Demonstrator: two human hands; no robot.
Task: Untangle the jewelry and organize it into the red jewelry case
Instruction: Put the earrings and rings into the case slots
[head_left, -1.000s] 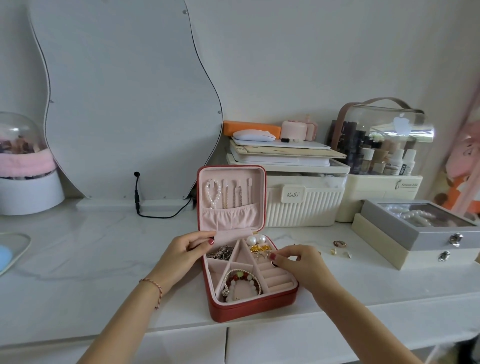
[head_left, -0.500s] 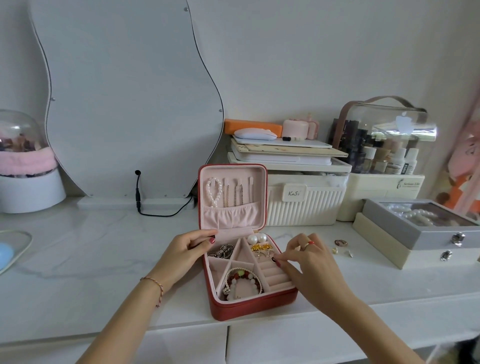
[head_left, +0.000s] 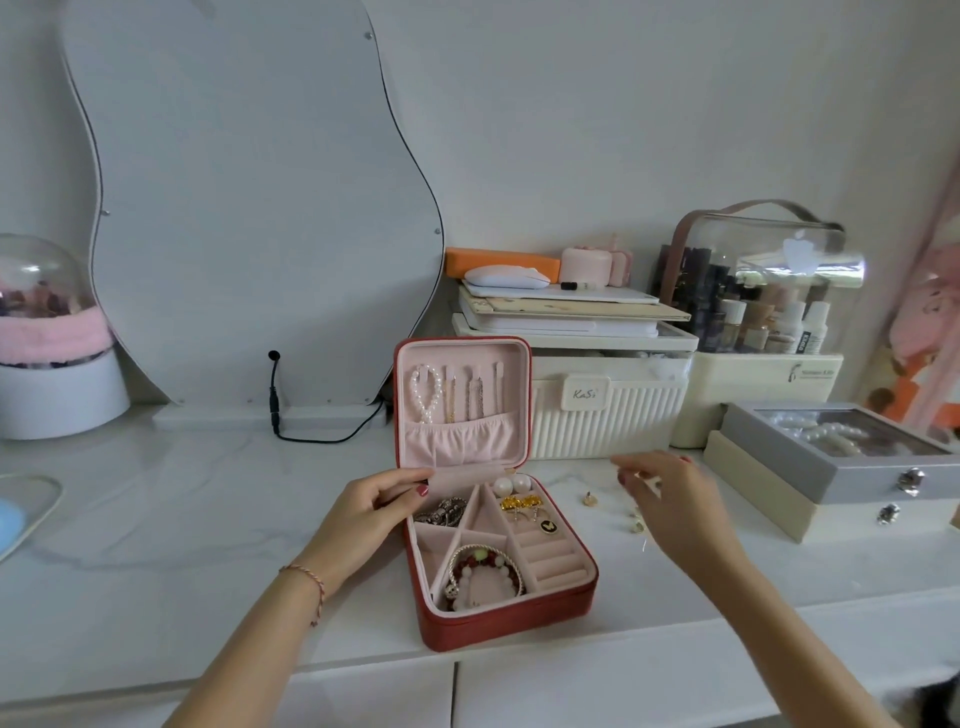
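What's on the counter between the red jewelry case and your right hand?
In the head view, one small gold earring lies on the bare white counter between the red jewelry case and the right hand.

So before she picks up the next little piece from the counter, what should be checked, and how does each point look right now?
1. Red jewelry case open, lid upright: ok.
2. Case steadied: ok, the left hand grips its back left corner.
3. Loose pieces left to collect: ok, small gold earrings lie on the counter right of the case.
4. Right hand free to pick up: cannot tell, its fingers are blurred and might already pinch something.
5. Free spot in the case: ok, the ring rolls show empty slots below the black round piece.
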